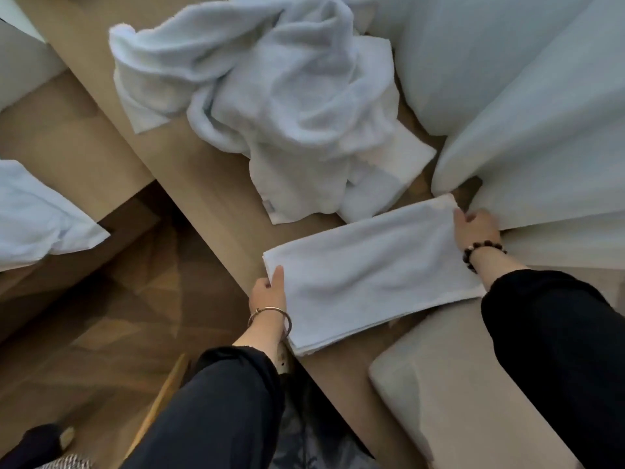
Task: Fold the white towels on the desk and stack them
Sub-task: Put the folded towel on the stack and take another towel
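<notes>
On wooden desk (209, 184) | folded rectangular terry towel (372, 269) | left hand (269, 296), right hand (477, 230) pinch ends

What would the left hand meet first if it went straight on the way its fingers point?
Probably the crumpled towel pile, past a strip of desk. The left hand grips the edge of the folded towel; depth is unclear.

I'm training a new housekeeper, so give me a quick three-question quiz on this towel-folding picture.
1. True or false: the folded towel lies on the floor.
2. How many hands touch it? A none, B one, C two.
3. Fill in: the bead bracelet is on the ___ wrist.
Key: 1 false, it lies on the desk. 2 C, left hand and right hand. 3 right.
</notes>
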Demonstrator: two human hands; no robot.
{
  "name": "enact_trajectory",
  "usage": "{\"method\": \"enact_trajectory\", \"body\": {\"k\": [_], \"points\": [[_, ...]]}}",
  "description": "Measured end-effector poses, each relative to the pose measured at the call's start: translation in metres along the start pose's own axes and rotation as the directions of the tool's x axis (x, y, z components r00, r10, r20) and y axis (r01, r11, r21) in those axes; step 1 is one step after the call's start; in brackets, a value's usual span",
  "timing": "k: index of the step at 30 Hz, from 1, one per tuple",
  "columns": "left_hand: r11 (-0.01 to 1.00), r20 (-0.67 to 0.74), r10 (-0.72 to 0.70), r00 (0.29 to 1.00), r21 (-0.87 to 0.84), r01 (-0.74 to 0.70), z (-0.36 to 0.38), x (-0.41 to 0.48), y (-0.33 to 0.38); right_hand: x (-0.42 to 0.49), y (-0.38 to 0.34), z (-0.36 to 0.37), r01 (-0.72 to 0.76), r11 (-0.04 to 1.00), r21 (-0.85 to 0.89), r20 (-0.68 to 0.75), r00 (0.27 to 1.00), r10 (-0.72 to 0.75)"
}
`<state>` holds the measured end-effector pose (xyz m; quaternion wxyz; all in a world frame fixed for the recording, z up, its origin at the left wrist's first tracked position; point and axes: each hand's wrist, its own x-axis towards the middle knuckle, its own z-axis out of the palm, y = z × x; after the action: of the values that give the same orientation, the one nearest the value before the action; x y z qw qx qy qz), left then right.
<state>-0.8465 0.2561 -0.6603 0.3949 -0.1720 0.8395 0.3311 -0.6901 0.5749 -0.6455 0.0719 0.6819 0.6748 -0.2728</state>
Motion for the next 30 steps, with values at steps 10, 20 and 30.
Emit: {"method": "enact_trajectory", "body": {"k": [10,20,30], "points": [[0.999,-0.115,0.052,0.992,-0.009,-0.053,0.018,-0.021,-0.016,0.012,0.025,-0.002,0.033,0.999,-0.014,-0.003,0.999,-0.033],[1.0,-0.093,0.027,0.995,0.01,-0.026,0.027,-0.025,-0.03,0.008,0.04,0.012,0.147,0.966,-0.211,-0.048,0.986,-0.16],[0.999,-0.094,-0.025,0.995,0.022,0.027,0.026,-0.028,-0.024,0.012,0.038,0.018,0.109,0.902,-0.417,-0.037,0.99,-0.137]]}}
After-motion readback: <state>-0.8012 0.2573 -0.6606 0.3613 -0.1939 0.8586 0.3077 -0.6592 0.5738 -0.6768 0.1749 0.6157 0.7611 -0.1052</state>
